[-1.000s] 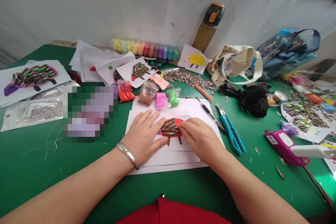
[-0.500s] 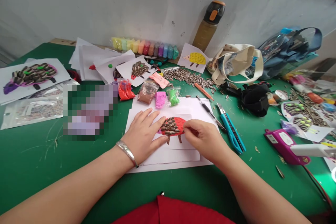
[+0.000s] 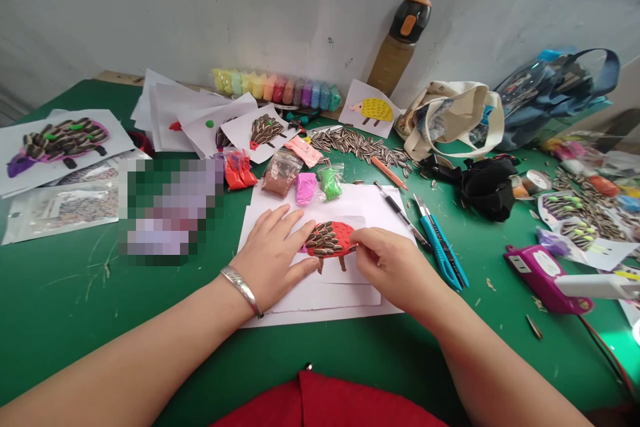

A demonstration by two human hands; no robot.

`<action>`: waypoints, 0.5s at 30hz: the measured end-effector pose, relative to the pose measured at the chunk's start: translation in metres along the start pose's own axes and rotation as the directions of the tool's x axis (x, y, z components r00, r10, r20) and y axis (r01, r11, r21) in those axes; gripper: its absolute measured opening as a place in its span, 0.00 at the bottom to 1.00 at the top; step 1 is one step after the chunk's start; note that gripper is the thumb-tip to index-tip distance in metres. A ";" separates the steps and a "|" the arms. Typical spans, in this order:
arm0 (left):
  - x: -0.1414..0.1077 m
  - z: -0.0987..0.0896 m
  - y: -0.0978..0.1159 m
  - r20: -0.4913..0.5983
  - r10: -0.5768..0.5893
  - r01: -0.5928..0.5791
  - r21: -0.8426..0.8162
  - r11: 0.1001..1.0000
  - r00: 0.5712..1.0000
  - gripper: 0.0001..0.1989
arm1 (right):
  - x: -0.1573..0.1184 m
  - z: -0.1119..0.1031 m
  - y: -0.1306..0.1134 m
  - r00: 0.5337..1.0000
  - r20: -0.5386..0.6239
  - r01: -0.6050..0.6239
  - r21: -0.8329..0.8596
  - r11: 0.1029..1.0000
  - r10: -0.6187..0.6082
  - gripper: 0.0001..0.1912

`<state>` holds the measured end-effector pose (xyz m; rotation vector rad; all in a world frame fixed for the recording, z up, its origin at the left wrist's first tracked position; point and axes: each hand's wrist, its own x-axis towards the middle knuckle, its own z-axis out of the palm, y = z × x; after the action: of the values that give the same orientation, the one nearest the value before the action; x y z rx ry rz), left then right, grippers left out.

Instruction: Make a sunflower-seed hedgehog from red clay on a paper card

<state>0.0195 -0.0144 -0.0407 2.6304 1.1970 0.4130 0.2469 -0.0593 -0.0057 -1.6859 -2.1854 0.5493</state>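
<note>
My left hand (image 3: 275, 247) lies flat, fingers spread, on a sheet of white paper (image 3: 295, 297), with its fingertips by the left side of a hedgehog picture. The hedgehog (image 3: 343, 235) has a red clay body with brown legs, and striped sunflower seeds (image 3: 324, 238) cover its left half. At the right end of the red clay, my right hand (image 3: 383, 260) is pinched, touching the body. A small dark tip, seemingly a sunflower seed, shows at its fingertips; most of it is hidden by the fingers.
Clay packets (image 3: 283, 173) lie behind the paper, with a heap of loose seeds (image 3: 355, 145) beyond. To the right are a pen (image 3: 400, 213), a blue utility knife (image 3: 440, 247) and a purple glue gun (image 3: 547, 279). A bottle (image 3: 400, 47) stands against the wall.
My right hand has shifted very slightly at the hedgehog's right end, still pinched. My left hand stays in place. The view has tilted a little.
</note>
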 end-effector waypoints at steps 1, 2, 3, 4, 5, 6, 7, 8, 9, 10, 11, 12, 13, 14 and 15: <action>0.000 0.000 0.000 0.002 0.001 -0.001 0.000 1.000 1.000 0.26 | 0.000 -0.001 -0.001 1.000 -0.007 -0.008 0.025 1.000 0.008 0.12; 0.000 -0.001 0.000 0.006 0.003 -0.003 0.003 1.000 1.000 0.26 | 0.000 -0.001 -0.002 1.000 -0.005 -0.012 0.055 0.998 0.012 0.12; 0.000 -0.001 0.001 0.012 0.005 -0.005 0.007 1.000 1.000 0.27 | 0.000 -0.002 -0.003 1.000 0.004 -0.014 0.089 0.996 0.013 0.13; 0.001 -0.002 0.001 0.018 0.006 -0.006 0.013 1.000 1.000 0.27 | -0.001 -0.002 -0.004 1.000 0.015 -0.014 0.119 0.993 0.012 0.13; 0.001 -0.002 0.001 0.023 0.007 -0.008 0.018 1.000 1.000 0.27 | -0.001 -0.002 -0.004 1.000 0.030 -0.014 0.144 0.990 0.010 0.13; 0.001 -0.002 0.001 0.027 0.008 -0.009 0.024 1.000 1.000 0.27 | -0.001 -0.002 -0.005 0.999 0.042 -0.015 0.160 0.987 0.009 0.13; 0.001 -0.002 0.001 0.028 0.010 -0.011 0.028 1.000 1.000 0.28 | -0.002 -0.002 -0.005 0.999 0.052 -0.014 0.169 0.986 0.005 0.13; 0.000 -0.002 0.001 0.028 0.011 -0.012 0.031 0.999 1.000 0.28 | -0.002 -0.001 -0.005 0.998 0.058 -0.009 0.173 0.985 -0.001 0.13; 0.000 -0.002 0.001 0.027 0.012 -0.013 0.034 0.999 1.000 0.27 | -0.002 -0.001 -0.006 0.998 0.062 -0.001 0.175 0.985 -0.010 0.13; 0.000 -0.002 0.001 0.027 0.013 -0.014 0.035 0.999 1.000 0.27 | -0.002 0.000 -0.006 0.998 0.062 0.011 0.178 0.984 -0.023 0.13; 0.000 -0.002 0.001 0.026 0.013 -0.014 0.036 0.999 1.000 0.27 | -0.001 0.000 -0.006 0.998 0.057 0.025 0.179 0.983 -0.035 0.13; 0.000 -0.002 0.001 0.026 0.012 -0.013 0.036 0.999 1.000 0.27 | -0.001 0.001 -0.007 0.998 0.049 0.038 0.179 0.983 -0.047 0.13; 0.000 -0.002 0.001 0.026 0.011 -0.012 0.036 0.999 1.000 0.27 | 0.000 0.002 -0.007 0.998 0.038 0.051 0.175 0.983 -0.058 0.13; -0.001 -0.002 0.001 0.027 0.010 -0.011 0.035 0.999 1.000 0.27 | 0.000 0.003 -0.007 0.997 0.026 0.062 0.167 0.984 -0.067 0.12; -0.001 -0.002 0.001 0.026 0.010 -0.010 0.033 0.999 1.000 0.27 | 0.001 0.003 -0.007 0.997 0.014 0.071 0.155 0.985 -0.074 0.11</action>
<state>0.0191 -0.0151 -0.0392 2.6623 1.1932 0.3622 0.2393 -0.0607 -0.0053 -1.5215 -2.1475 0.6996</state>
